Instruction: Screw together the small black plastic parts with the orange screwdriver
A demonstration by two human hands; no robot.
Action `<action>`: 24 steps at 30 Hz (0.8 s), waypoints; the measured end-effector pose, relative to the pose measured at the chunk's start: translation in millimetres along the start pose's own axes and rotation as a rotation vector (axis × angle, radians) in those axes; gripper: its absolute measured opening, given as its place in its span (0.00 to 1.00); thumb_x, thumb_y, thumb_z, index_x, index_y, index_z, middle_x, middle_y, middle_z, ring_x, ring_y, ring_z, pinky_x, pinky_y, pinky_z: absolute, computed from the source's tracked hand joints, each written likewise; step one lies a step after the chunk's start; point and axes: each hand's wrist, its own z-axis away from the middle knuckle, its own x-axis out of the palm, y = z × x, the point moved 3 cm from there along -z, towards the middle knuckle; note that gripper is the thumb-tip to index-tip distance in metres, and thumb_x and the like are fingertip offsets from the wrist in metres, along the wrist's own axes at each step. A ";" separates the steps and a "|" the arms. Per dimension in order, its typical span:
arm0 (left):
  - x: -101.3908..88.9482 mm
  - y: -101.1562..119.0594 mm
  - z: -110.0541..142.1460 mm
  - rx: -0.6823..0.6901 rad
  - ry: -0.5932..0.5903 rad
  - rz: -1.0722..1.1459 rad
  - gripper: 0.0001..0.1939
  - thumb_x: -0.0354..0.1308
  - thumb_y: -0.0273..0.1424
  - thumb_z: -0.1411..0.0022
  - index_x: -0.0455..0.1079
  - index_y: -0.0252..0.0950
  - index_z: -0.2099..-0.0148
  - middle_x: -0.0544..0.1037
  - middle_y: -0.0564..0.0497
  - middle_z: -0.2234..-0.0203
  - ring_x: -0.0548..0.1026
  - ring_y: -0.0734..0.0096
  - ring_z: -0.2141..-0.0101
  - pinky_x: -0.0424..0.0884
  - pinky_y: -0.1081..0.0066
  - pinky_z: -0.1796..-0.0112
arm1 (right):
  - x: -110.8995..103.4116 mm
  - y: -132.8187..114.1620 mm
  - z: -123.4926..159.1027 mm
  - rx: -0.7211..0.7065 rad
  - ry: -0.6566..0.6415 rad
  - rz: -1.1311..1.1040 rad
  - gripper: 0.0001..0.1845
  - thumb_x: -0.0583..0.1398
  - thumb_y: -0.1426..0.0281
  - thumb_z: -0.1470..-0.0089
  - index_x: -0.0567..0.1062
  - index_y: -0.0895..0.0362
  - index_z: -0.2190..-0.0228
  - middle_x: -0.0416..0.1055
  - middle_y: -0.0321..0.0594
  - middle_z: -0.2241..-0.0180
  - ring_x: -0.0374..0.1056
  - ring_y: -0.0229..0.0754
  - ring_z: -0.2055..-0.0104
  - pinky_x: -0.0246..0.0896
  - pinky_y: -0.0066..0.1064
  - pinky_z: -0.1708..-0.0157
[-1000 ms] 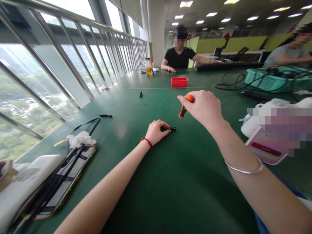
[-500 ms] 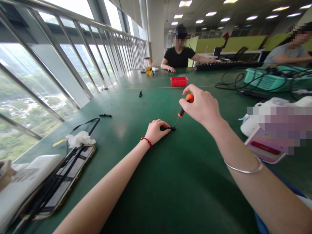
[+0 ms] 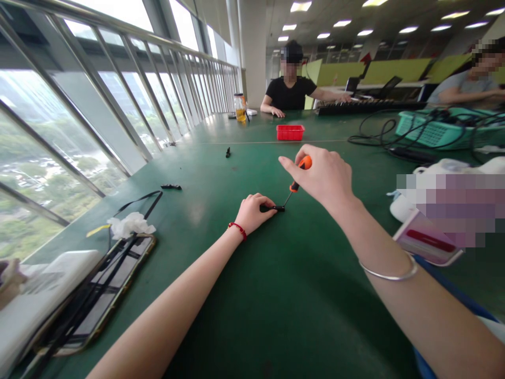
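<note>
My left hand (image 3: 255,212) lies on the green table (image 3: 221,316), its thumb and fingers pinching a small black part (image 3: 279,208). My right hand (image 3: 325,173) is raised above and to the right of it, curled round the orange and black handle of a screwdriver (image 3: 294,186), with the thumb lifted off. The screwdriver leans, and its thin shaft comes down to the right end of the black part. Whether a screw sits under the tip is too small to tell. Two other small black pieces (image 3: 171,187) (image 3: 228,152) lie farther off, to the left.
A red basket (image 3: 290,132) stands beyond my hands. Far right is a green basket (image 3: 430,130) with black cables. A phone case (image 3: 118,295) and crumpled tissue (image 3: 132,225) lie at left, beside a metal railing (image 3: 165,79). A person in black (image 3: 291,93) sits opposite.
My right thumb has lifted away from the screwdriver handle, and the hand has turned and dropped slightly. My left hand and the black part have stayed in place.
</note>
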 end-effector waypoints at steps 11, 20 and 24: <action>1.4 -1.0 -0.1 0.005 0.003 0.003 0.06 0.60 0.33 0.46 0.74 0.38 0.65 0.77 0.51 0.65 0.71 0.64 0.61 0.65 0.63 0.55 | 4.3 2.4 -1.4 0.013 -0.079 -0.144 0.13 0.55 0.57 0.52 0.72 0.52 0.77 0.68 0.38 0.79 0.62 0.42 0.74 0.49 0.31 0.75; 0.4 -0.9 -0.2 0.010 0.003 -0.001 0.06 0.61 0.34 0.46 0.74 0.38 0.66 0.76 0.51 0.65 0.71 0.64 0.61 0.66 0.63 0.56 | 10.7 -7.0 4.5 -0.049 -0.011 -0.236 0.11 0.53 0.63 0.55 0.70 0.54 0.83 0.64 0.35 0.84 0.57 0.38 0.79 0.47 0.29 0.78; 1.0 -2.0 -0.3 0.019 0.007 0.007 0.06 0.61 0.34 0.46 0.74 0.38 0.66 0.76 0.51 0.66 0.72 0.64 0.61 0.66 0.63 0.56 | 12.1 -7.4 5.0 -0.055 -0.014 -0.249 0.12 0.53 0.63 0.56 0.69 0.54 0.83 0.63 0.35 0.84 0.57 0.38 0.79 0.47 0.29 0.78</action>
